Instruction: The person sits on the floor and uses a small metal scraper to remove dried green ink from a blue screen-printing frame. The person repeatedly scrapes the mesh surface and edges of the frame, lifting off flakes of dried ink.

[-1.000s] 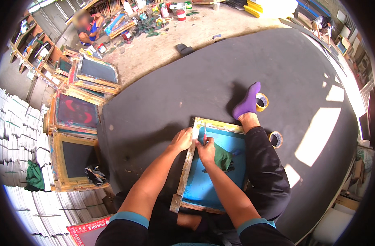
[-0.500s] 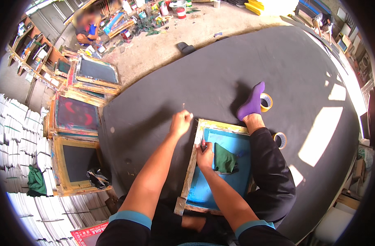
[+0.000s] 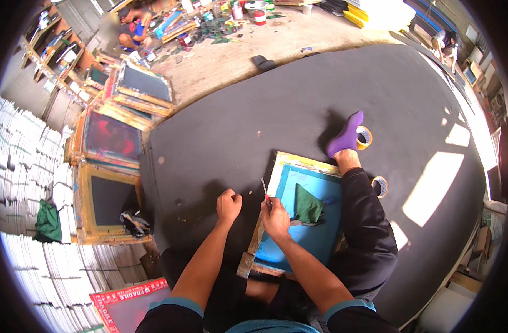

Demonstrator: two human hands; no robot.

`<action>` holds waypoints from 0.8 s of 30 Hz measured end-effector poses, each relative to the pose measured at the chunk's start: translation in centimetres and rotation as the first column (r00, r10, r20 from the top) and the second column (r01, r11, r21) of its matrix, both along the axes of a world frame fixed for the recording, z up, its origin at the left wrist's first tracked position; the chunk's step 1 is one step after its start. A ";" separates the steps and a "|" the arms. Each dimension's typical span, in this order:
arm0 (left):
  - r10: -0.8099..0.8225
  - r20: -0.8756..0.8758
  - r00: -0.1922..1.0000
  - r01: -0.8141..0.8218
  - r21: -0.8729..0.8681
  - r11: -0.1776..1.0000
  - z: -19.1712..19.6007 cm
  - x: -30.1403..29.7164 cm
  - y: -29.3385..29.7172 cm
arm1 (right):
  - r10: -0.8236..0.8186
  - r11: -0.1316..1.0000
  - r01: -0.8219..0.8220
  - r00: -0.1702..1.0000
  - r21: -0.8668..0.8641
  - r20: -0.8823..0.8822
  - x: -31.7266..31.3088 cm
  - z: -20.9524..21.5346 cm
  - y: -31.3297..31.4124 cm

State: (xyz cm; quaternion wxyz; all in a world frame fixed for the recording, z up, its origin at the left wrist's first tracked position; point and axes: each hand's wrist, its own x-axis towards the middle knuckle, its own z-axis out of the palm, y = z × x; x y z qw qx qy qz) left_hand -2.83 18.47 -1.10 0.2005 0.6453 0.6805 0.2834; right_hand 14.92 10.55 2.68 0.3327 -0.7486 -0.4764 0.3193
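A printing screen with a wooden frame (image 3: 309, 161) and blue mesh (image 3: 315, 245) lies against my bent leg. At its left rail, my right hand (image 3: 275, 218) is closed round a slim tool with a thin metal blade (image 3: 263, 185); a little red shows at its base, and its exact kind is unclear. The blade points away from me. Left of the frame and apart from it, my left hand (image 3: 229, 206) is curled closed above the dark surface. Whatever its fingers may hold is hidden. A dark green cloth (image 3: 308, 203) lies on the mesh.
Two tape rolls, a yellow-edged roll (image 3: 364, 137) and another roll (image 3: 380, 187), sit beside my purple-socked foot (image 3: 347, 136). Stacked screens (image 3: 112, 135) and white sheet piles (image 3: 21, 172) flank the dark surface (image 3: 237, 116) at left. A person (image 3: 134, 28) crouches at the far left.
My left hand has come nearer to me and slightly left, still closed. The blade in my right hand now reaches past the frame's left edge. The view has shifted slightly.
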 end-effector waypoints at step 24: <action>-0.306 -0.633 0.711 0.110 -0.330 0.937 0.9 -2.7 -5.7 | 0.028 0.983 -0.010 0.995 -0.185 0.097 3.6 0.7 -6.7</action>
